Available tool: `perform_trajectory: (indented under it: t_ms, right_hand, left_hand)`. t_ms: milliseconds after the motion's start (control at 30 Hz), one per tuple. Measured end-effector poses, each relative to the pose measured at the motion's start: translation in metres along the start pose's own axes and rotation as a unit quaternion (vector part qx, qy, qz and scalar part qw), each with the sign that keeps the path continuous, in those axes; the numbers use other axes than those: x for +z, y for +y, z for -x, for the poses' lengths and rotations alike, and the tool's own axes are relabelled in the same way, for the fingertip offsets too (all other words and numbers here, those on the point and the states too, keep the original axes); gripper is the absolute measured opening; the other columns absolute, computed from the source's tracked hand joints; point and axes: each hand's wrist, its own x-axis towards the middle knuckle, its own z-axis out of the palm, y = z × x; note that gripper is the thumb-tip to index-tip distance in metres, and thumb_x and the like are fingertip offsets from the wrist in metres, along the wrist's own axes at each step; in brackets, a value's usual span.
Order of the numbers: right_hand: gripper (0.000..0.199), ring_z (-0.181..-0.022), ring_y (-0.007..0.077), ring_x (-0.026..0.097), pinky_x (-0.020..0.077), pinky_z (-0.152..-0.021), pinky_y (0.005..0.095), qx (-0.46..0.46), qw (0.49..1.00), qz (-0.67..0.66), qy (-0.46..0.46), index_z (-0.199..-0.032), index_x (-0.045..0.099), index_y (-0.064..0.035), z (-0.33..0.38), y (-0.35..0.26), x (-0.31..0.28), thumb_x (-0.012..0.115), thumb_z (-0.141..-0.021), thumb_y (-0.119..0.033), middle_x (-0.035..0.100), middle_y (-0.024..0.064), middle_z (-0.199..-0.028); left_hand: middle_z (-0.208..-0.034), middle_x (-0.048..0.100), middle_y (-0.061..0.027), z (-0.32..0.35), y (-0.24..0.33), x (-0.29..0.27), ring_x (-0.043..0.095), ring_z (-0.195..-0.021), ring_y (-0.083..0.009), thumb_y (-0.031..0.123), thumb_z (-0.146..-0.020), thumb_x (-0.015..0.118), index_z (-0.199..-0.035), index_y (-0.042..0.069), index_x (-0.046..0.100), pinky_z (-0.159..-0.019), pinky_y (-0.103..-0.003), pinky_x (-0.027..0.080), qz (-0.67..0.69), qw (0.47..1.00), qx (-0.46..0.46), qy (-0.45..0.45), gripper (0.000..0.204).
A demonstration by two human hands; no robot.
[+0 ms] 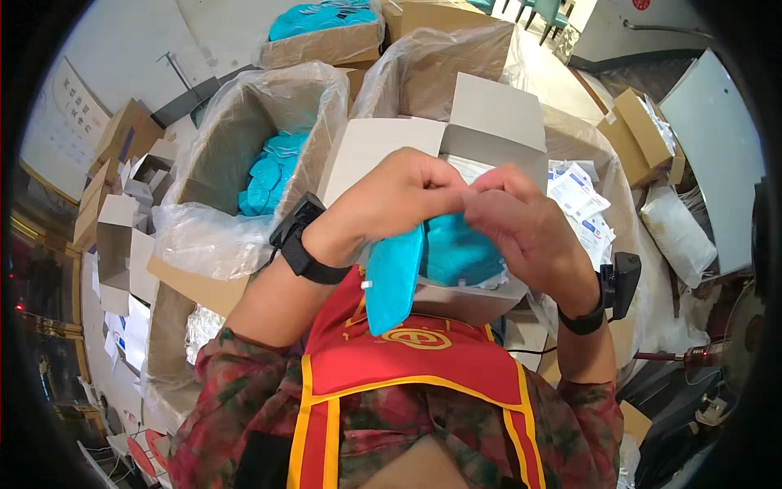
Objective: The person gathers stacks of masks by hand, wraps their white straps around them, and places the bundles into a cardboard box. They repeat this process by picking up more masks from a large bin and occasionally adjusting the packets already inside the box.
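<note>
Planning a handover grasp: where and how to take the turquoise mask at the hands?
Likely pinch the turquoise mask flat at its lower left tip, coming from the side of the red apron: that panel hangs toward the apron, free of fingers, while the left hand and right hand crowd the top.

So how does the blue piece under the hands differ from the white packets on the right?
Colour: the blue piece is nearly all turquoise; the white packets carry coloured print.
Pose: the blue piece hangs under the left hand; the white packets lie overlapping in a plastic-lined box.
Both look fairly flat.
</note>
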Motion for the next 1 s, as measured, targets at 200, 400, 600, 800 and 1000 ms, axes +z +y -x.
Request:
perform_trajectory:
  t_ms: [200,400,600,800,1000]
  right_hand:
    - [0.017,-0.076,0.033,0.058,0.0489,-0.068,0.0376,0.013,0.99,0.083,0.117,-0.096,0.057,-0.0023,0.014,0.007,-0.005,0.057,-0.081,0.006,0.054,0.0166,-0.087]
    - [0.025,-0.082,0.0339,0.058,0.0498,-0.07,0.0396,-0.074,0.957,0.218,0.177,-0.098,0.056,0.0,0.005,-0.007,0.018,0.062,-0.074,0.005,0.055,0.0147,-0.088]
    - [0.035,-0.093,0.0345,0.058,0.0507,-0.08,0.0394,-0.025,0.991,0.081,0.103,-0.109,0.053,-0.0014,0.012,-0.007,0.05,0.066,-0.076,-0.003,0.056,0.0164,-0.101]
    - [0.065,-0.095,0.0374,0.058,0.0505,-0.082,0.0399,0.006,0.988,0.136,0.072,-0.137,0.037,-0.0034,0.014,-0.01,0.058,0.067,-0.079,-0.006,0.056,0.0191,-0.108]
    - [0.067,-0.11,0.041,0.054,0.0463,-0.091,0.0422,0.093,0.982,0.104,0.126,-0.141,0.033,-0.0051,0.013,0.019,0.049,0.064,-0.081,-0.003,0.052,0.0245,-0.124]
  left_hand:
    - [-0.073,0.059,0.0034,0.007,-0.022,-0.005,0.044,-0.056,0.0007,0.034,-0.092,0.058,-0.1,0.005,0.066,-0.049,-0.016,0.032,0.234,0.924,-0.022,0.301,0.031]
    - [-0.083,0.061,-0.0038,-0.011,-0.02,0.029,0.053,-0.065,-0.0069,0.045,-0.092,0.057,-0.096,0.0,0.064,-0.053,-0.021,0.041,0.388,0.841,0.004,0.377,0.046]
    - [-0.064,0.054,-0.0047,-0.021,-0.038,0.023,0.046,-0.051,-0.01,0.048,-0.09,0.06,-0.062,0.002,0.058,-0.048,-0.022,0.039,0.328,0.844,-0.005,0.425,0.054]
    - [-0.063,0.056,-0.0049,-0.02,-0.045,0.011,0.047,-0.056,-0.0082,0.048,-0.091,0.059,-0.061,0.007,0.053,-0.05,-0.021,0.036,0.227,0.876,-0.03,0.425,0.05]
    - [-0.072,0.058,-0.0054,-0.021,-0.045,0.018,0.052,-0.062,-0.0101,0.048,-0.091,0.058,-0.077,0.004,0.058,-0.058,-0.023,0.042,0.332,0.853,-0.01,0.403,0.046]
